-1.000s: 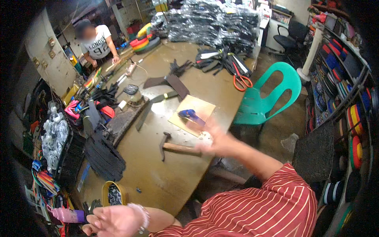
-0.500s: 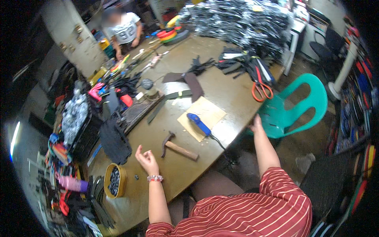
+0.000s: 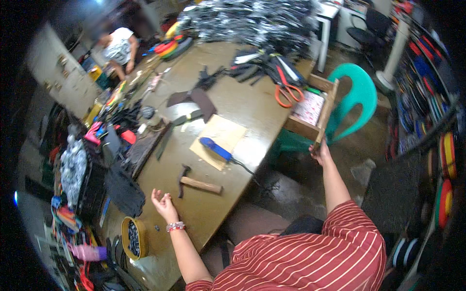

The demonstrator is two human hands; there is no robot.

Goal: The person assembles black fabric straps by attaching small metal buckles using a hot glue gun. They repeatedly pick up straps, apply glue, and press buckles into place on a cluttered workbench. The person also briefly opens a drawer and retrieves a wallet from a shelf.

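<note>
A wooden drawer stands pulled out from under the table's right edge, with a pink-and-white patterned item and something green inside. My right hand grips its near front corner; part of the fingers is hidden behind the wood. Over the tabletop, my left hand hovers empty, fingers loosely bent and apart. Nearest to it lies a claw hammer with a wooden handle. A blue handheld tool with a black cord rests on a yellowish sheet. Orange-handled scissors lie beside the drawer.
A green plastic chair stands behind the drawer. On the table are a yellow container of small dark pieces, black strap bundles and a pile of wrapped black goods. Another person stands at the far left.
The drawer has come out from under the table edge with my right hand at its front. The view has shifted right. My left hand remains empty over the table.
</note>
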